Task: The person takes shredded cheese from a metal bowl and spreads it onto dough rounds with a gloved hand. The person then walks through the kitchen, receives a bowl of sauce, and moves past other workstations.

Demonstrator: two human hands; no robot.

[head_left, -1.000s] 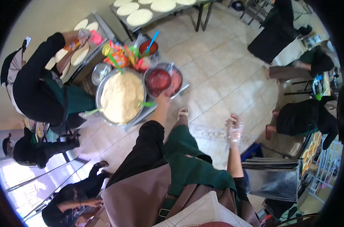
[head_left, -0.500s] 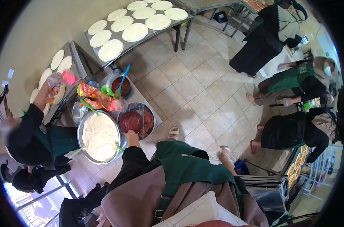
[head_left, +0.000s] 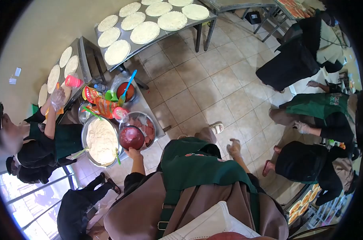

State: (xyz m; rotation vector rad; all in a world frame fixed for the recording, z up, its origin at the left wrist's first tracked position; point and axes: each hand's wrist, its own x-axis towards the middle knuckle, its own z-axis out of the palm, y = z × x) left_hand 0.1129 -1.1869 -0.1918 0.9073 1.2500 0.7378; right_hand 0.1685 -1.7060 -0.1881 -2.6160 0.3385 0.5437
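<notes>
My left hand (head_left: 134,153) grips the near rim of a bowl of red sauce (head_left: 131,137). The bowl overlaps the near side of a round metal pan (head_left: 150,141), where reddish pieces show in clear plastic. Left of it stands a large metal basin of pale creamy mixture (head_left: 99,142) with green-handled utensils at its edge. Out over the floor, my right hand (head_left: 234,150) is empty with its fingers apart; it appears to wear a clear glove.
Round flat dough bases (head_left: 144,33) cover a metal table ahead. A blue-handled spatula (head_left: 129,84) stands in a sauce pot. At left, a gloved co-worker's hand (head_left: 57,99) is raised by a pink-lidded container (head_left: 72,81). Several people work at right.
The sauce bowl has come nearer my body, with my left hand on it. My right hand has moved forward, and my foot has stepped to the right. The left co-worker's hand has lowered.
</notes>
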